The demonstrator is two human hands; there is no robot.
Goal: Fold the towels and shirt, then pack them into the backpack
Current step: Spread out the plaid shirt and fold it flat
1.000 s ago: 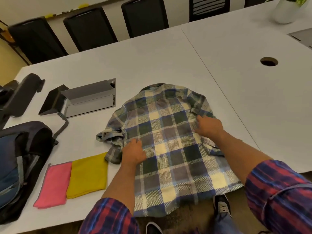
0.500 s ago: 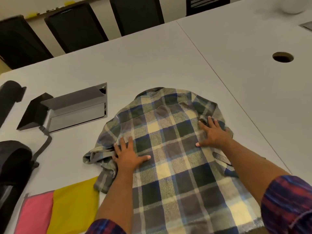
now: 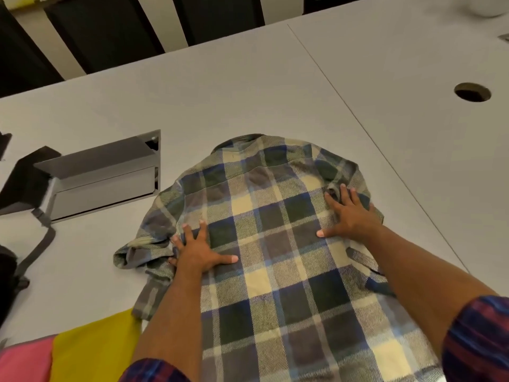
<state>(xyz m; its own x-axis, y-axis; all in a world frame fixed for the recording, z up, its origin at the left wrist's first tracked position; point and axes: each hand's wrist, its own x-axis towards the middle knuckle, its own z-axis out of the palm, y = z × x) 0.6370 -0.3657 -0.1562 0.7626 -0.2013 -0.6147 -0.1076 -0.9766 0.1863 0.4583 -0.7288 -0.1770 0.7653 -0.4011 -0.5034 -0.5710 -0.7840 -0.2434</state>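
Note:
A blue, green and cream plaid shirt (image 3: 272, 244) lies back-up on the white table (image 3: 248, 86), collar away from me, its left sleeve bunched at its left side. My left hand (image 3: 197, 250) presses flat on the shirt's left part with fingers spread. Flat on the right shoulder area rests my right hand (image 3: 348, 216), fingers straight. A folded yellow towel (image 3: 93, 351) and a folded pink towel (image 3: 24, 362) lie side by side at the lower left. Only a dark edge of the backpack (image 3: 7, 277) shows at the left border, with its grey strap (image 3: 35, 249) trailing out.
An open grey cable box (image 3: 102, 175) is set into the table left of the shirt. A round cable hole (image 3: 472, 92) lies at the far right. Black chairs (image 3: 104, 31) line the table's far side. A seam (image 3: 366, 128) runs between two tabletops.
My curled hands have flattened with fingers spread and slid up the shirt toward the shoulders. The view has moved closer, so the backpack and towels sit mostly out of frame.

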